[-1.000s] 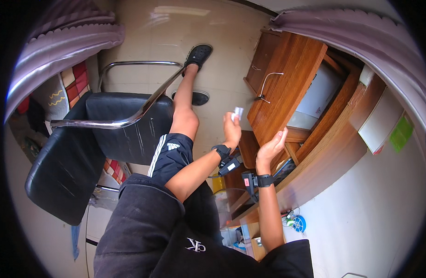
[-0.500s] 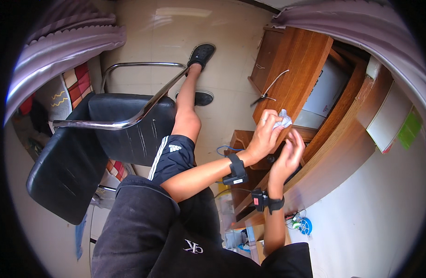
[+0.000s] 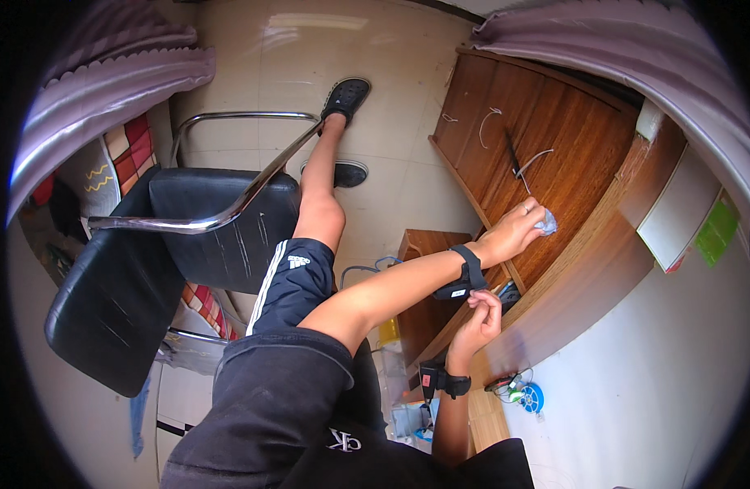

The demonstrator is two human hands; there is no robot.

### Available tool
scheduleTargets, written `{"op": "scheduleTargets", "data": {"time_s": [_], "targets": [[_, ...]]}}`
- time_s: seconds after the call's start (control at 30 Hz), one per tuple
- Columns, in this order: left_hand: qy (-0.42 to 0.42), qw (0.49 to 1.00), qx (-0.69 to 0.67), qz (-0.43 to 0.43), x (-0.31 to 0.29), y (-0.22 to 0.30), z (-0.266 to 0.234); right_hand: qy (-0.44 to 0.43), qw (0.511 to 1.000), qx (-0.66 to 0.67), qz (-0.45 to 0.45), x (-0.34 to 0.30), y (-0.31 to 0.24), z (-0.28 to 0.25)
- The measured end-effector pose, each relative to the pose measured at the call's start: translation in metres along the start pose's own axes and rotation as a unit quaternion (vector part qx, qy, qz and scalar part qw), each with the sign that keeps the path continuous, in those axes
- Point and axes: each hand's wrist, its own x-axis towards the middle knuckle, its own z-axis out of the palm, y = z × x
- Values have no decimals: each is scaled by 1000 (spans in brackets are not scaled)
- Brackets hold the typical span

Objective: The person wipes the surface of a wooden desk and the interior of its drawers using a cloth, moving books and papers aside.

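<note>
My left hand is closed on a crumpled pale tissue. It presses the tissue against the brown wooden drawer front, close to a thin curved handle. A slim dark object hangs at that handle; its kind is unclear. Lower down, my right hand is raised beneath my left wrist, its fingers loosely bent and nothing visible in them. Black straps with small boxes circle both wrists.
A black chair with shiny metal arms stands at my left. Purple curtains hang on both sides. Beside the cabinet are a wooden stool-like box and a blue spool on a white surface.
The drawer that stood open is now shut, its front in line with the cabinet. My left hand has moved right with the tissue; my right hand has drawn back toward me.
</note>
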Motion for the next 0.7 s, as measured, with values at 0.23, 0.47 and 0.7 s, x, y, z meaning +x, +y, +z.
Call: {"op": "scheduleTargets", "data": {"time_s": [0.23, 0.47, 0.7], "targets": [[-48, 998, 44, -12, 3, 1, -5, 5, 999, 23, 38, 0, 7, 1], [-80, 992, 61, -79, -7, 9, -3, -35, 995, -6, 98, 11, -4, 4], [-183, 973, 82, -110, -24, -1, -18, -220, 964, -68, 132, -9, 19, 5]]}}
